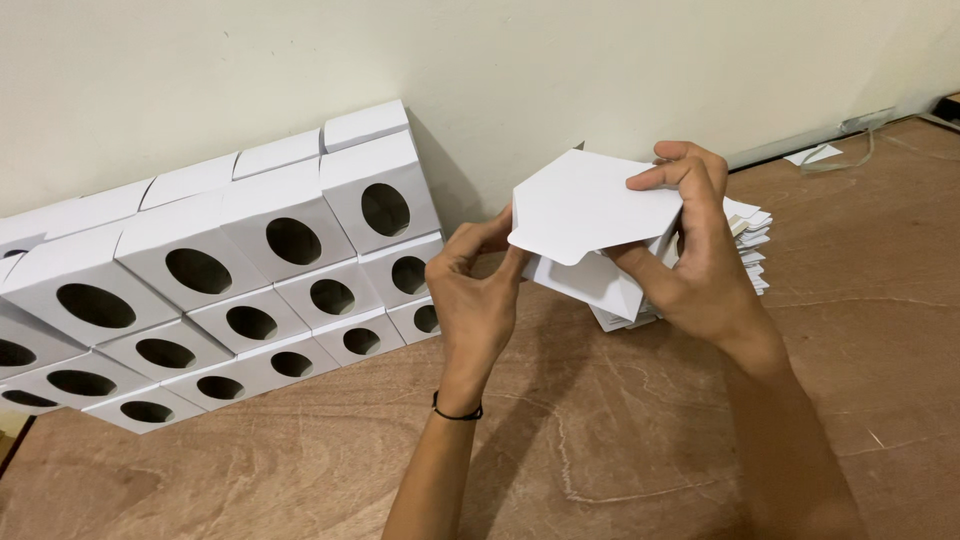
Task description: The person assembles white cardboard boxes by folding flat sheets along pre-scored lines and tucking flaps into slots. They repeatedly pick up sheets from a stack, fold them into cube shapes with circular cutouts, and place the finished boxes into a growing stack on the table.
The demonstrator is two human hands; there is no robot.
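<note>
Both hands hold one white cardboard box [585, 215] that is partly folded, raised above the wooden surface [640, 440]. My left hand [475, 290] pinches its lower left corner with thumb and fingers. My right hand [700, 250] grips its right side, the thumb on the top flap and the fingers underneath. A black band circles my left wrist. Behind the right hand lies a stack of flat white box blanks [752, 245], partly hidden by the hand.
At the left, several assembled white boxes with oval cut-outs [230, 285] are stacked in rows against the cream wall [500, 70]. A scrap of white paper [815, 154] lies at the far right by the wall's base.
</note>
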